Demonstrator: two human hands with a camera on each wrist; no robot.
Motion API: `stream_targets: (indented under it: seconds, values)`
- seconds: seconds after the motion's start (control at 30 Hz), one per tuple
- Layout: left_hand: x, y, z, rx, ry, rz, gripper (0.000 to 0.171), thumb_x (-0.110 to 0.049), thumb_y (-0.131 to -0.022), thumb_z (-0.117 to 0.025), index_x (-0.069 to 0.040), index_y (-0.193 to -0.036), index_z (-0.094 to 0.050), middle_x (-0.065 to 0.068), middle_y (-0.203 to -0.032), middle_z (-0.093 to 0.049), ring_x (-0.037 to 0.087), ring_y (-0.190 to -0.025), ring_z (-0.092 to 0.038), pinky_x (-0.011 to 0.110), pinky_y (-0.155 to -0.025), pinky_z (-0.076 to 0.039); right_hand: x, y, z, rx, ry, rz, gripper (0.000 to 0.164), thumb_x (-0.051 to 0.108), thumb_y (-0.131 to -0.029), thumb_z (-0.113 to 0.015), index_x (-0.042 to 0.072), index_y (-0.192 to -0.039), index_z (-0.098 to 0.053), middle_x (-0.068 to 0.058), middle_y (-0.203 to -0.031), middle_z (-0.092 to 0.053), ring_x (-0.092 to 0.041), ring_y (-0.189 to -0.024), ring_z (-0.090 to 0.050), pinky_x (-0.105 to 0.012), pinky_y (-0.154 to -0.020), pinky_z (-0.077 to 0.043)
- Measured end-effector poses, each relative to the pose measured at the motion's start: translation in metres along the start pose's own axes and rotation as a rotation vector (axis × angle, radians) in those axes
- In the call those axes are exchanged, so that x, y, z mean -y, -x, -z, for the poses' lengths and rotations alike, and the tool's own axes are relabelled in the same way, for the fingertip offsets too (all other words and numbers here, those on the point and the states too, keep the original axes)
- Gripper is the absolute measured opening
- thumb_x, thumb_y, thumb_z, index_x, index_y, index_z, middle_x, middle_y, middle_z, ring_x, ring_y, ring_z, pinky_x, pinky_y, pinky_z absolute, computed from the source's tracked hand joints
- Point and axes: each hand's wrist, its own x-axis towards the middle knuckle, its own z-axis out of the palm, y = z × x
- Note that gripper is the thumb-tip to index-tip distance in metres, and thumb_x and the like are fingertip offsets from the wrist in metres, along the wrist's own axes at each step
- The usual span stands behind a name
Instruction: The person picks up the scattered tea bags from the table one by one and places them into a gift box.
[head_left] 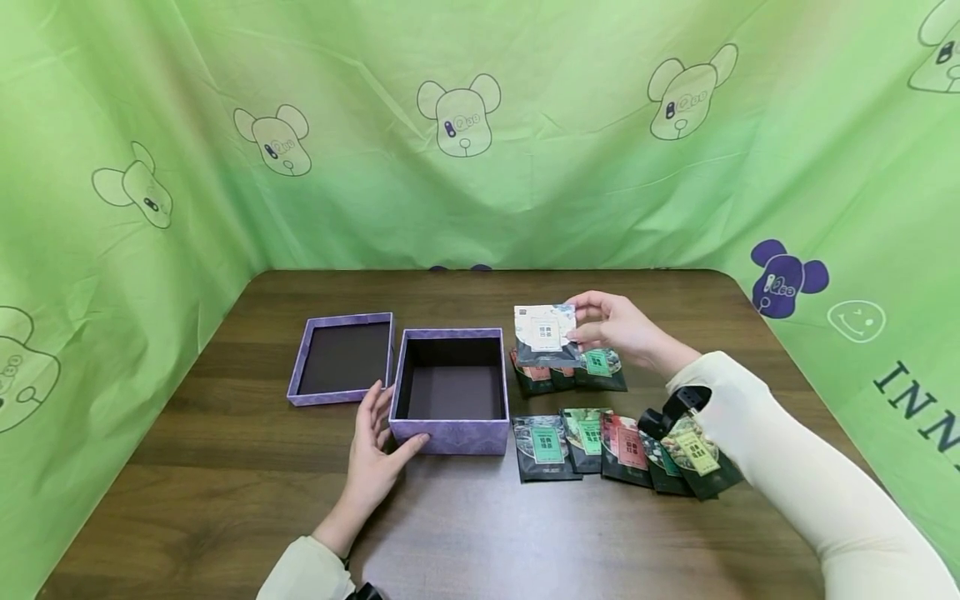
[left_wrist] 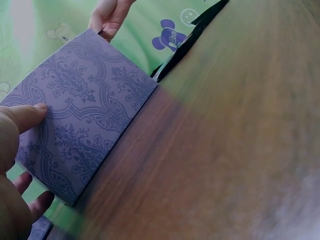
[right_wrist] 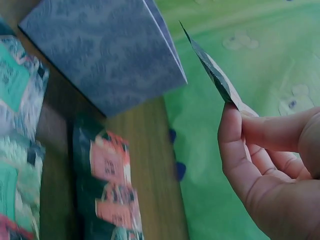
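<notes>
In the head view, my right hand (head_left: 622,329) pinches the right edge of a white-and-grey sachet (head_left: 545,333), held up above the back row of sachets. The right wrist view shows this sachet (right_wrist: 212,67) nearly edge-on between thumb and fingers. My left hand (head_left: 372,467) grips the near left corner of a purple patterned box (head_left: 450,437), its thumb on the front wall and its fingers along the left side. That box stands topless, and its dark inside holds nothing. In the left wrist view, the thumb presses the patterned wall (left_wrist: 85,100).
Left of the box lies its purple lid (head_left: 345,358), dark inside facing up. Several sachets (head_left: 547,450) overlap in a front row to the right of the box. Behind them lie red-labelled sachets (head_left: 534,377) and a green-labelled one (head_left: 600,367). Green cloth (head_left: 465,217) hangs around the wooden table (head_left: 225,475).
</notes>
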Motion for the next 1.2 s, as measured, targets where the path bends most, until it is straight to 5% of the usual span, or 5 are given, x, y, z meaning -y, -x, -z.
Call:
stream_targets:
  seconds: [0.57, 0.83, 1.07, 1.2]
  values:
    - [0.0, 0.0, -0.001, -0.007, -0.003, 0.002, 0.089, 0.014, -0.077, -0.077, 0.008, -0.149, -0.025, 0.026, -0.145, -0.044, 0.021, -0.129, -0.048, 0.019, -0.096, -0.04, 0.018, -0.024, -0.061, 0.158, -0.152, -0.069, 0.047, -0.019, -0.089, -0.055, -0.012, -0.132, -0.038, -0.009, -0.096, -0.056, -0.018, -0.073, -0.063, -0.03, -0.068, -0.057]
    - [-0.002, 0.0, 0.0, -0.003, -0.009, 0.009, 0.09, 0.013, -0.077, -0.077, 0.008, -0.15, -0.024, 0.024, -0.146, -0.044, 0.04, -0.129, -0.045, 0.021, -0.095, -0.041, 0.027, -0.037, -0.089, 0.218, -0.147, -0.088, 0.045, -0.022, -0.087, -0.053, -0.01, -0.128, -0.04, -0.011, -0.093, -0.059, -0.019, -0.074, -0.064, -0.032, -0.068, -0.058]
    - [-0.003, 0.0, 0.001, -0.007, -0.029, 0.031, 0.091, 0.012, -0.077, -0.078, 0.006, -0.15, -0.024, 0.022, -0.147, -0.045, 0.024, -0.13, -0.048, 0.021, -0.096, -0.04, 0.029, -0.046, -0.112, 0.244, -0.148, -0.148, 0.044, -0.024, -0.085, -0.054, -0.01, -0.125, -0.043, -0.009, -0.087, -0.054, -0.017, -0.07, -0.061, -0.032, -0.066, -0.058]
    - [-0.003, 0.0, 0.001, -0.005, -0.02, 0.023, 0.091, 0.012, -0.077, -0.078, 0.007, -0.15, -0.024, 0.023, -0.146, -0.045, 0.031, -0.13, -0.047, 0.021, -0.095, -0.041, 0.028, -0.05, -0.125, 0.25, -0.158, -0.175, 0.044, -0.025, -0.083, -0.054, -0.01, -0.123, -0.044, -0.01, -0.087, -0.055, -0.018, -0.071, -0.061, -0.033, -0.065, -0.058]
